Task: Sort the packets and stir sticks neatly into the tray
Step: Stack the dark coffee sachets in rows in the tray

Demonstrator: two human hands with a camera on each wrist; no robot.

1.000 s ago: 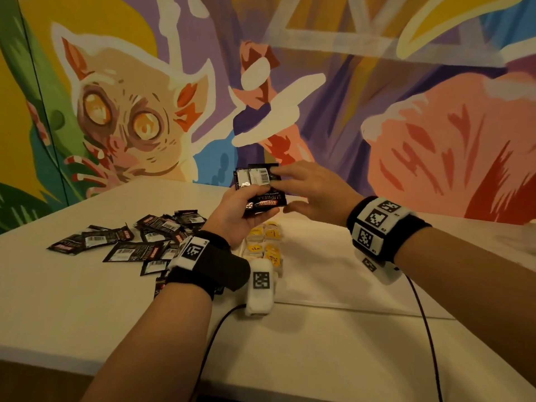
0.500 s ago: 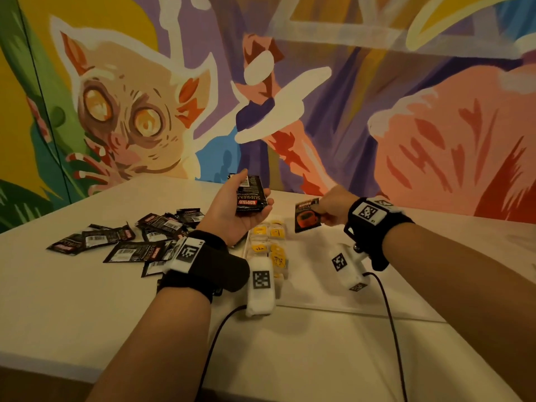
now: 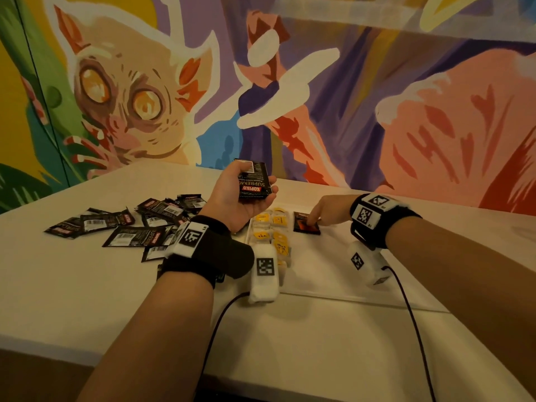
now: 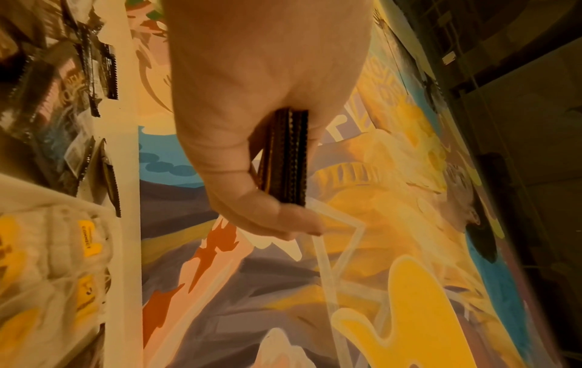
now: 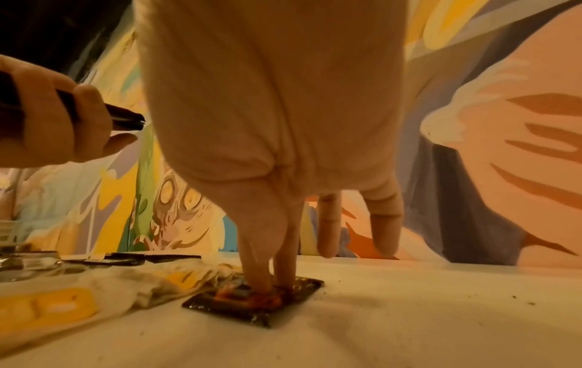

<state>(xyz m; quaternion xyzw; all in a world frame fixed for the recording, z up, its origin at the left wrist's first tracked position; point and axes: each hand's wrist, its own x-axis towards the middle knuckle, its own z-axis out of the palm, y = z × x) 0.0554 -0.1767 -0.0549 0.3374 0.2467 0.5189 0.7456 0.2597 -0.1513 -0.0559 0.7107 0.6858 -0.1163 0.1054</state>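
My left hand (image 3: 246, 198) is raised palm-up over the table and grips a small stack of black Kopiko coffee packets (image 3: 253, 182); the left wrist view shows the stack (image 4: 286, 159) edge-on between thumb and fingers. My right hand (image 3: 322, 211) reaches down into the white tray (image 3: 333, 274). Its thumb and index fingertips (image 5: 261, 281) press on one black packet with an orange picture (image 5: 252, 305) that lies flat there (image 3: 306, 227); the other fingers are straight and lifted. No stir sticks are in view.
A loose pile of black packets (image 3: 130, 224) covers the table to the left. Yellow-tagged tea bags (image 3: 271, 230) fill the tray's left column, right beside the pressed packet. A painted wall (image 3: 319, 97) stands behind the table. Cables run from both wristbands.
My right hand took one packet off the stack, carried it right and down, and now presses it flat in the tray. The left hand stays raised with the remaining stack.
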